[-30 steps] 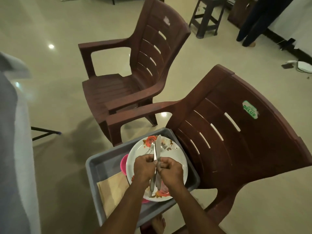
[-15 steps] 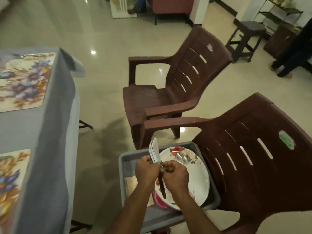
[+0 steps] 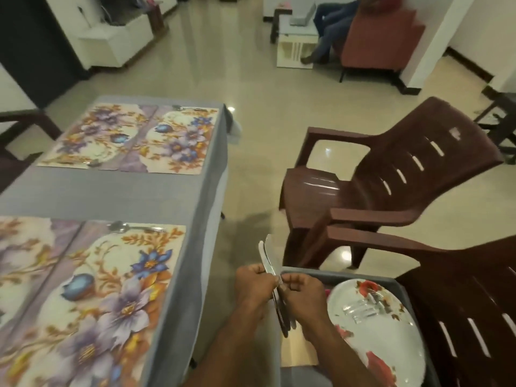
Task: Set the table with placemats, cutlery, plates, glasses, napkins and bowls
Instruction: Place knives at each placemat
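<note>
Both my hands (image 3: 276, 289) grip what look like several steel knives (image 3: 269, 261), blades pointing away; floral placemats (image 3: 92, 289) lie left, nearer my left hand (image 3: 252, 284).

I see table knives (image 3: 268, 261) bunched upright, blades up, off the table's right edge; floral placemats (image 3: 92, 289) lie flat at that edge, each bearing a spoon (image 3: 122, 227).

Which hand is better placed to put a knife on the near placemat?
Probably the left hand. It grips the knives and is on the side of the near placemat. The right hand pinches them too, but lies over the tub, farther from the table.
</note>
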